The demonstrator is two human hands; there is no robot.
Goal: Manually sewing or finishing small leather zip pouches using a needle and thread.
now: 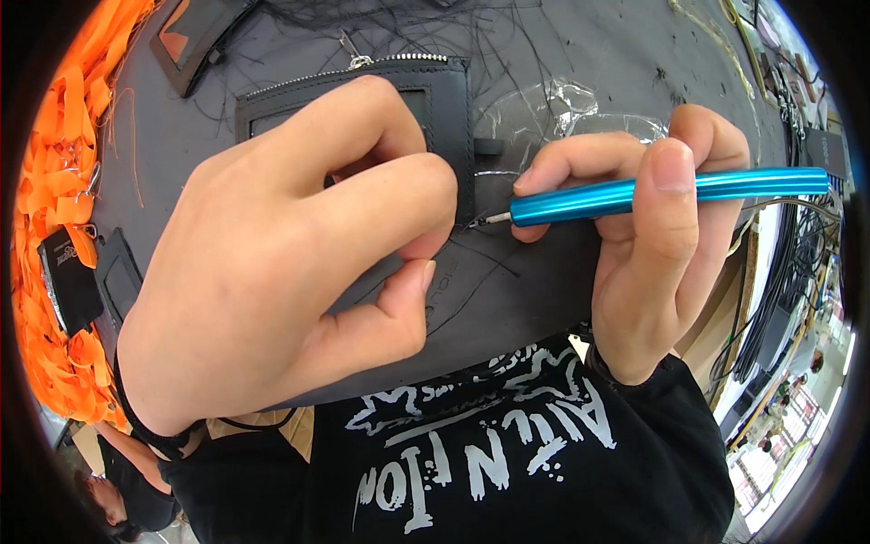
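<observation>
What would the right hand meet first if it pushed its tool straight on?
Probably the black pouch at its lower right corner, near the tip of the blue tool, then the left hand; depth is unclear.

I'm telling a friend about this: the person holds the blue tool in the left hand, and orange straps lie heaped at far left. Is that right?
Wrong hand: the head view shows the blue tool in the right hand. Orange straps do lie heaped at far left.

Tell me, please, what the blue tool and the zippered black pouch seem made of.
The blue tool: probably anodised metal, given its glossy highlights. The black pouch: matte leather or imitation leather, with stitched edges; its zipper teeth look like shiny silvery metal.
</observation>
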